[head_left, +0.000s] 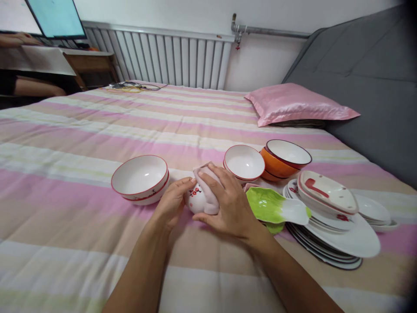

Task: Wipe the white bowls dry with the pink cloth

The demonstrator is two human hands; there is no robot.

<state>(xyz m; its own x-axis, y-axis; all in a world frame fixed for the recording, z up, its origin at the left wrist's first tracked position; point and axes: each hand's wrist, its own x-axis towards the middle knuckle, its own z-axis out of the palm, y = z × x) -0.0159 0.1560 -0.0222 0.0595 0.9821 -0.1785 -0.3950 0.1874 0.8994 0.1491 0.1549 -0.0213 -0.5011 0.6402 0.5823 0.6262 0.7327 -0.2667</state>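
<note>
My left hand [172,201] grips the edge of a small white bowl [196,202] with red blossoms on its outside, tilted so that its inside is hidden. A pale pink cloth [211,198] is wrapped over the bowl's other side, and my right hand [232,203] presses it there with curled fingers. Left of my hands sit two stacked white bowls [140,176] with red rims. Another red-rimmed white bowl stack [245,163] stands just beyond my right hand. Close to my right wrist lies a green and white leaf-shaped dish [269,206].
Orange bowls [276,163] stand stacked at the right, near piled plates [358,237] topped by a white-and-red dish [325,191]. Small white dishes [373,211] lie farther right. A pink pillow [296,102] and cables [133,86] rest on the striped bed. Another person's arm [19,40] is at a desk.
</note>
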